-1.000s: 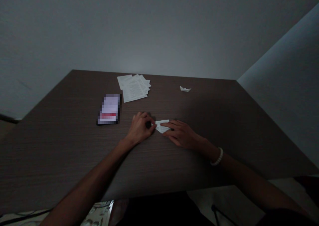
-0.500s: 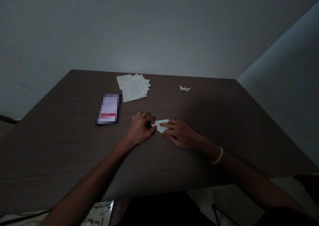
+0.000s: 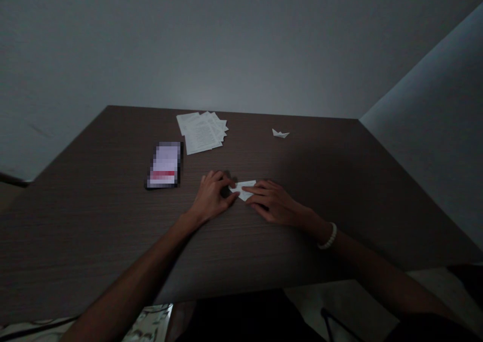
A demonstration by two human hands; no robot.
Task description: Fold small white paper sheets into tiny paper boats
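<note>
Pressing a folded white paper at lower centre of the frame, the left hand and right hand hold their fingers together on its ends, on the dark wood table.

You are in a plain indoor room, perhaps a home or small office; you cannot tell which. A dark brown wood-grain table meets bare pale grey walls, holding loose white printed paper sheets and a black smartphone.
</note>
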